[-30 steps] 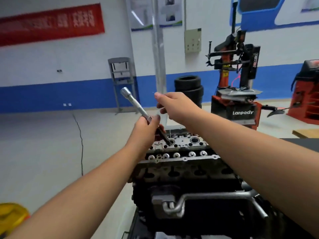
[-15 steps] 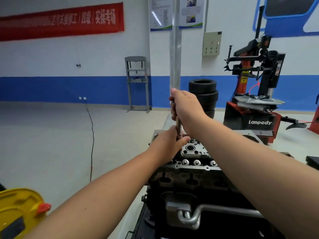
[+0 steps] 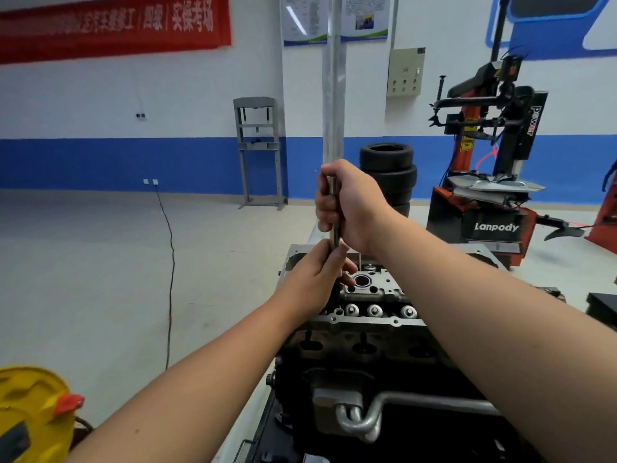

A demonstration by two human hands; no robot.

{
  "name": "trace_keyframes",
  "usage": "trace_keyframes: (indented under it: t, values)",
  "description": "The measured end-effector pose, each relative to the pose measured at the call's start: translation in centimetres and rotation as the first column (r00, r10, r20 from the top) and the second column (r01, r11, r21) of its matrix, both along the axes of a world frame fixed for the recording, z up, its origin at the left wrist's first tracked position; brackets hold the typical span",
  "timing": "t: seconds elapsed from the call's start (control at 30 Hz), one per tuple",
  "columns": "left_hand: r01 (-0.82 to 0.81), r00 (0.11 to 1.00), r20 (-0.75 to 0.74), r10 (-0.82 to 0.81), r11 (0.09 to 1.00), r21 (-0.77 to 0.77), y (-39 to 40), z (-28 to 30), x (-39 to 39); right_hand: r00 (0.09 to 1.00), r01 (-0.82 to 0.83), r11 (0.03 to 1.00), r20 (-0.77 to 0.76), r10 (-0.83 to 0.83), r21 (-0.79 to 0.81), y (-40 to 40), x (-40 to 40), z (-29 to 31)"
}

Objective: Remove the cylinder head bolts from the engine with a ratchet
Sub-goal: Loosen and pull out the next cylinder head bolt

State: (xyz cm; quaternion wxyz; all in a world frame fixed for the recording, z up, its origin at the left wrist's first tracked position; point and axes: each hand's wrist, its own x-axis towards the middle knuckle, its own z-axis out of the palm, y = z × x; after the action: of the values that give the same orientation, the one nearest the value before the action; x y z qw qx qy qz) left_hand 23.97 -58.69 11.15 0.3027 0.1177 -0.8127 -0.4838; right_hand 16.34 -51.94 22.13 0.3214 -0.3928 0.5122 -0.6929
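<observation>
Presently, the engine [image 3: 384, 355] is being viewed in the lower centre of the frame, its cylinder head [image 3: 374, 290] facing up. A ratchet [image 3: 335, 212] is being held upright at frame centre, long axis vertical, lower end directed down toward the head. Its upper shaft is being clenched by the right hand [image 3: 350, 203]; directly below, the lower shaft is being gripped by the left hand [image 3: 314, 279], which is nearer the head. The bolt being engaged is hidden beneath the left hand. Judged: the tool is being seated straight downward, so vertical alignment is being treated as critical.
</observation>
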Motion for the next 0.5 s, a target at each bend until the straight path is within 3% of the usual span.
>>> trace_keyframes:
  t: [0.23,0.33,0.43,0.5]
  values:
    - [0.105,0.988,-0.133,-0.075,0.968,0.229,-0.3,-0.9,0.2,0.981,-0.186,0.981,0.066,0.182,0.062,0.0,-0.9,0.6]
    - [0.069,0.991,-0.129,-0.047,0.982,0.174,-0.2,-0.8,0.2,0.977,-0.199,0.978,0.092,0.193,0.059,0.0,-1.3,0.6]
    - [0.051,0.989,-0.143,-0.027,0.985,0.164,-0.2,-0.7,0.4,0.990,-0.137,0.984,0.056,0.131,0.115,0.0,-1.0,0.7]
    - [0.014,0.988,-0.154,0.012,0.986,0.164,-0.4,-0.8,0.4,0.994,0.030,0.983,-0.113,-0.009,0.183,-0.1,0.0,0.8]
